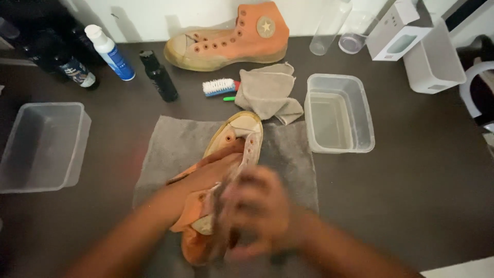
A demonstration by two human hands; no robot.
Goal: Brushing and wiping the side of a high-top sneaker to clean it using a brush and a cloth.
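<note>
An orange high-top sneaker point(242, 128) lies on a grey towel point(170, 144) in front of me, its pale rubber toe pointing away. My left hand point(206, 175) rests along the sneaker's side and grips it at the opening. Blurred by motion, my right hand point(257, 211) is over the sneaker's heel end with its fingers curled. Whether it holds anything cannot be made out. The rear of the sneaker is hidden under both hands.
A second orange sneaker point(231, 41) stands at the wall. Before it lie a small brush point(218, 86) and a folded beige cloth point(267, 90). A clear tub of water point(360, 113) sits right, another clear tub point(41, 144) left. A white-and-blue bottle point(109, 51) and a black bottle point(159, 76) stand back left.
</note>
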